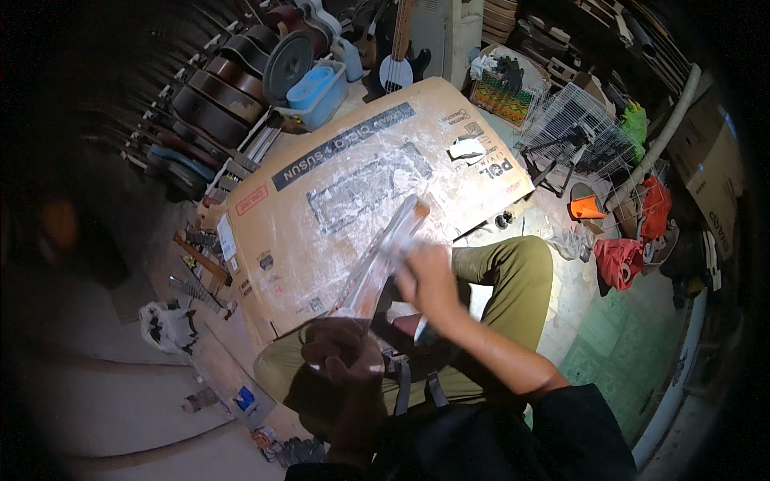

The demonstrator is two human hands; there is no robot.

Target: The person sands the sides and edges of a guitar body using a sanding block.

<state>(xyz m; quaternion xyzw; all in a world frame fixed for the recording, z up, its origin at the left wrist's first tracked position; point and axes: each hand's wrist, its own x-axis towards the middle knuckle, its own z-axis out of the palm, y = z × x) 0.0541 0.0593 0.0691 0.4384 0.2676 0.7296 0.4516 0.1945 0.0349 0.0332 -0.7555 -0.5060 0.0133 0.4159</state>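
item: one long narrow piece point(370, 276), pale along its length, brownish near the far tip, kind unclear. it slants from its lower end, near the body, out over the cardboard sheet point(261, 220); we judge that this angle keeps its length open to the hands.

item: one left hand point(343, 353), in deep shadow, fingers curled around the lower end and gripping it, so we suppose, to steady the piece from behind.

item: one right hand point(433, 276), blurred, at the piece's right edge, fingers bent toward it. something pale point(395, 250) shows at the fingertips; whether they close on it or on the piece, we cannot tell.

item: said sheet, printed, streaked whitish, ahead of the body; we take it as laid there to catch dust. on its far right part, one crumpled white thing point(467, 149), presumably parked out of the way.

item: olive trousers point(517, 272), knees apart, which we read as making room for close handwork.

item: a row of guitars point(212, 96), upper left, ranged side by side, apparently to save space; near it, a pale blue tub point(327, 112). at right, a wire cage point(577, 132) and a red bag point(619, 260), set, we think, clear of the sheet.
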